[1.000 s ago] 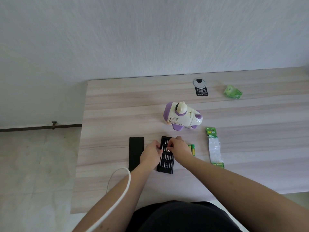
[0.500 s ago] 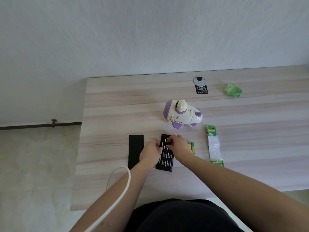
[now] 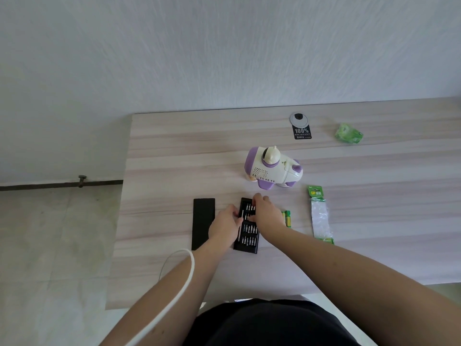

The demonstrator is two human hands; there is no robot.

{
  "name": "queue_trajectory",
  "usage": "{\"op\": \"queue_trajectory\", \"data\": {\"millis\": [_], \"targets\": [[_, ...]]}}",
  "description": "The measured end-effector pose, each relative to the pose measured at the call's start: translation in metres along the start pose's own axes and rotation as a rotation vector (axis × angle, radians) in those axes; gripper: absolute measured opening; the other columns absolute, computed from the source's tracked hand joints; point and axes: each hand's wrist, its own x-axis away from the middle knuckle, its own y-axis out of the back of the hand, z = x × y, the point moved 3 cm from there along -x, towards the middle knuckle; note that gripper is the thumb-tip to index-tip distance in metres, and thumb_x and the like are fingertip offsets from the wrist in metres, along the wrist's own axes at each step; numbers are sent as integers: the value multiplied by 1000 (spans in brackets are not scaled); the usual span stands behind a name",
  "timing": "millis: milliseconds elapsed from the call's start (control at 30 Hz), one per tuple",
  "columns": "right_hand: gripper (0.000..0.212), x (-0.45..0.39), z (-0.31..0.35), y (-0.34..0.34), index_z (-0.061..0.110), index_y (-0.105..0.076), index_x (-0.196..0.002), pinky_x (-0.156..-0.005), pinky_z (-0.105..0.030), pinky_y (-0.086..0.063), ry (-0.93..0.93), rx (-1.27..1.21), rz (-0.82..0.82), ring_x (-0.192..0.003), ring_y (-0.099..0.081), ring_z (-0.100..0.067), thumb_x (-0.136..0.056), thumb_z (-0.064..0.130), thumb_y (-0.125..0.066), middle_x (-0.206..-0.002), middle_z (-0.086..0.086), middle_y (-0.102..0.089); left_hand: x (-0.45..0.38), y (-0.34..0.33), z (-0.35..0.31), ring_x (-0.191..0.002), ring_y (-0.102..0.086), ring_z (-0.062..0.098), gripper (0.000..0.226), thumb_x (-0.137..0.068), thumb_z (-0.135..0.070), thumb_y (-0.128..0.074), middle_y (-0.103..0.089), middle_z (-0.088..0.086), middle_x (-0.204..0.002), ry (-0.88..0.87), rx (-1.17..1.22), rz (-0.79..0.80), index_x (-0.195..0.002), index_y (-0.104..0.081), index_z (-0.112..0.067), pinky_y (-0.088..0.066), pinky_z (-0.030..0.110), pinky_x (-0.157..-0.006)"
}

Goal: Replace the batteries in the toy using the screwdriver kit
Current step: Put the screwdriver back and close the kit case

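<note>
Hands first: my left hand (image 3: 224,224) sits against the left edge of the open screwdriver kit tray (image 3: 247,236), fingers curled onto its rim and holding it there. My right hand (image 3: 265,213) lies over the upper half of the tray with its fingers bent down among the bits; whether it actually pinches one I cannot tell, since the fingertips are hidden.

The tray is a black oblong lying lengthwise on the table (image 3: 174,151), and it holds rows of small metal bits standing in their slots, visible in the lower half below my hands. Just left of my left hand lies the kit's flat black lid (image 3: 203,221), apart from the tray.

Touching the right side of my right hand are green and yellow batteries (image 3: 287,218), lying side by side on the table. Farther right is a long battery blister pack (image 3: 320,214) with a green header card and clear plastic; what it holds is too unclear to say.

Beyond the tray stands the toy (image 3: 273,168), white with purple parts, upright and untouched. Behind it are a black and grey tag (image 3: 301,127) and a crumpled green wrapper (image 3: 348,134). A white cable (image 3: 184,275) loops over my left forearm.
</note>
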Motion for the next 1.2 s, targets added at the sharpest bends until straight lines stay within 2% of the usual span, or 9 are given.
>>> {"op": "queue_trajectory", "data": {"millis": [100,200,400,567,767,933,1200], "targets": [[56,3,1,5,15,-36,-130,-63,-36,-45,40,100,-59,-98,-61,-33,-87,30,-68,-123,-11,-43,1,1,2,-70,-57,14,11,-97,-34,-53,-60,-3,-82,3,0,-26,-94,-49,-24,-40,28,-55],[65,1,-1,5,18,-34,-136,-72,-39,-52,64,134,-80,-102,-60,-32,-85,33,-70,-130,-12,-37,3,1,5,-73,-59,15,15,-97,-37,-52,-61,-3,-84,-28,3,-38,-100,-51,-22,-47,31,-61],[56,-3,-2,0,13,-41,-130,-75,-40,-52,79,134,-53,-102,-60,-31,-86,35,-68,-129,-9,-41,20,-10,26,-86,-59,16,37,-88,-34,-66,-61,2,-104,-157,-71,39,-117,-51,-16,-43,27,-70],[58,1,-3,2,9,-43,-126,-80,-39,-50,34,167,-60,-102,-59,-30,-85,41,-68,-123,-10,-45,22,-10,30,-89,-61,19,34,-90,-28,-65,-63,5,-105,-189,-64,6,-118,-52,-15,-50,35,-80],[58,6,-9,1,8,-45,-120,-85,-36,-44,24,242,-95,-104,-60,-28,-84,50,-65,-117,-9,-52,23,-12,30,-96,-58,22,31,-93,-22,-60,-57,7,-113,-217,-104,-9,-121,-51,-11,-46,32,-82],[61,12,-12,0,9,-46,-118,-86,-35,-45,7,280,-123,-103,-60,-26,-83,56,-63,-116,-7,-57,27,-14,31,-99,-56,23,30,-95,-21,-57,-55,9,-115,-260,-143,-29,-123,-51,-12,-43,31,-81],[75,20,-16,6,9,-41,-128,-89,-37,-47,-49,126,-101,-108,-59,-26,-77,55,-70,-122,-8,-51,30,-10,35,-103,-53,22,28,-92,-21,-62,-53,7,-115,-304,-128,-104,-118,-55,-12,-44,30,-82]]}}
